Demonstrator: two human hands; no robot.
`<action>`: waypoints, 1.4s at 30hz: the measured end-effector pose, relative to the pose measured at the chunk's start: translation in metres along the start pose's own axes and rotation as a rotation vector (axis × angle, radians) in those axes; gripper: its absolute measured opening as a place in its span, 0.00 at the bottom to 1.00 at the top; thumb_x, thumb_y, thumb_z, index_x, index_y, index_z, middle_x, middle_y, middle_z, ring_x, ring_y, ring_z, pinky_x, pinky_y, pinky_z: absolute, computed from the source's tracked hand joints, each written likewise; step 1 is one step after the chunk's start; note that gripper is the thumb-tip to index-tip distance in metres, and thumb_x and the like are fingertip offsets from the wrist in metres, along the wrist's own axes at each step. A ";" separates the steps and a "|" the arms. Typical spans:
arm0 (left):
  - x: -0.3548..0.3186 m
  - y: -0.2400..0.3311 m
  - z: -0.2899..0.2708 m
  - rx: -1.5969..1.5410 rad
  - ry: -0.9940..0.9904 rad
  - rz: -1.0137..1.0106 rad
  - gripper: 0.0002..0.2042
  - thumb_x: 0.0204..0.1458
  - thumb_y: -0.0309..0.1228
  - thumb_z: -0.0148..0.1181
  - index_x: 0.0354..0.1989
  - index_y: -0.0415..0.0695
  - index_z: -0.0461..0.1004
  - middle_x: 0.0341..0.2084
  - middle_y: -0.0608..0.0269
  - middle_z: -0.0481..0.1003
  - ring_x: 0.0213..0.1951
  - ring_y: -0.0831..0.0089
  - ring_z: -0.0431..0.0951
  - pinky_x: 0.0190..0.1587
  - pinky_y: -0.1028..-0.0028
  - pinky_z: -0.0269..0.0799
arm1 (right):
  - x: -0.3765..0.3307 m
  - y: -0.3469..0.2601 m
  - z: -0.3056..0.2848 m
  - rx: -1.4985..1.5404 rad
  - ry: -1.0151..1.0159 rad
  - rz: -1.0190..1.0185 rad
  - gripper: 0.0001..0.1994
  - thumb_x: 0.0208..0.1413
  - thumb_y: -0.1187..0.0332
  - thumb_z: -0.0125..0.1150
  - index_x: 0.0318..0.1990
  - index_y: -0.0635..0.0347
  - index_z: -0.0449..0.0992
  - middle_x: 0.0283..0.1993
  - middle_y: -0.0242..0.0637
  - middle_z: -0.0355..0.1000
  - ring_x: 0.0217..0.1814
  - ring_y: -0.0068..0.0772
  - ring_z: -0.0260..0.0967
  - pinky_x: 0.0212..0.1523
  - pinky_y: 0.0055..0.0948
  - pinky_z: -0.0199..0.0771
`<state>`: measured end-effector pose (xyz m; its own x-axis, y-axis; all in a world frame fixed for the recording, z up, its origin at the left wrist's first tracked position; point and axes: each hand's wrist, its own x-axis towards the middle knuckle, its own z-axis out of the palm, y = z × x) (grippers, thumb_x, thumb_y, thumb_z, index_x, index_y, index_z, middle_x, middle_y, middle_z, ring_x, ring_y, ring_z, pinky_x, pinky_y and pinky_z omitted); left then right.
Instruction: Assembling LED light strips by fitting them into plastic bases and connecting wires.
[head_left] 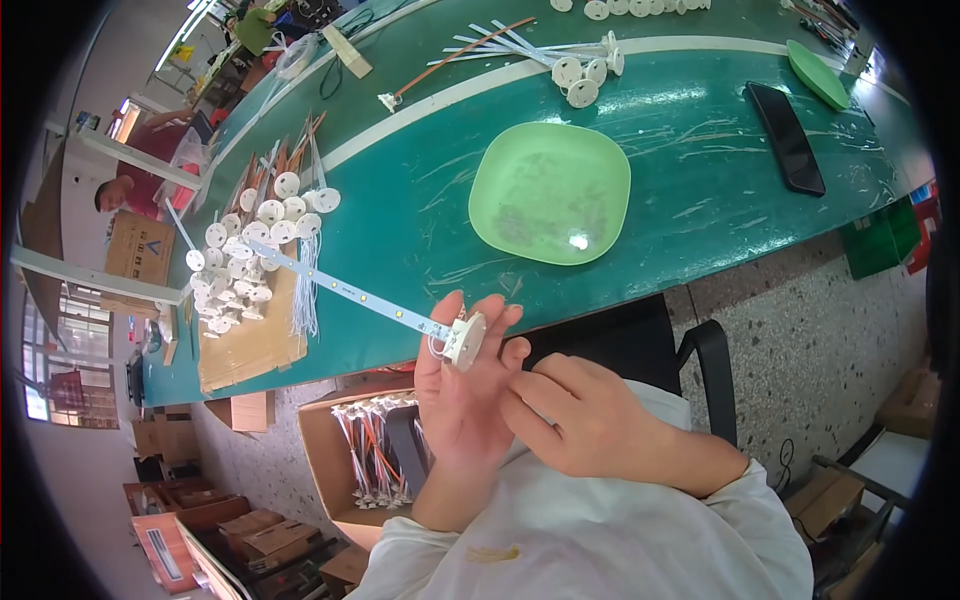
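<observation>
My left hand [462, 410] is turned palm up, its fingers closed around the white round cap [467, 341] of an LED strip. From the cap the thin strip [365, 298], dotted with small yellow LEDs, points up and left over the table. A fine white wire loops beside the cap. My right hand [585, 415] is curled against the left hand's fingers, thumb and fingertips drawn together; whatever is in them, if anything, is hidden. Many similar white-capped pieces [270, 211] lie heaped on the table at the left, some on a cardboard sheet [255, 362].
A light green tray [550, 245] lies on the green table [400, 200]. Farther right are a black phone [786, 138] and a green dish [818, 75]. More capped strips [582, 72] lie behind. Below are an open carton [325, 450] and a black chair [715, 375]. Another person [140, 185] is at the left.
</observation>
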<state>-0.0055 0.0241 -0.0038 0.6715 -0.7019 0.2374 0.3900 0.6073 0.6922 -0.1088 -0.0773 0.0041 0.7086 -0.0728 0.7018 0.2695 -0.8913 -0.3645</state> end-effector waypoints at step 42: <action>-0.009 -0.023 0.013 -0.189 -0.201 0.003 0.22 0.56 0.28 0.64 0.55 0.57 0.61 0.65 0.51 0.64 0.72 0.46 0.48 0.65 0.52 0.56 | 0.008 0.007 -0.007 0.477 0.424 0.218 0.08 0.39 0.84 0.66 0.31 0.69 0.79 0.31 0.45 0.77 0.27 0.39 0.76 0.28 0.28 0.77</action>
<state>-0.0285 0.0121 -0.0131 0.5417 -0.7481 0.3833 0.5116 0.6552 0.5559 -0.1064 -0.0870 0.0117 0.4884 -0.4850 0.7255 0.4768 -0.5480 -0.6873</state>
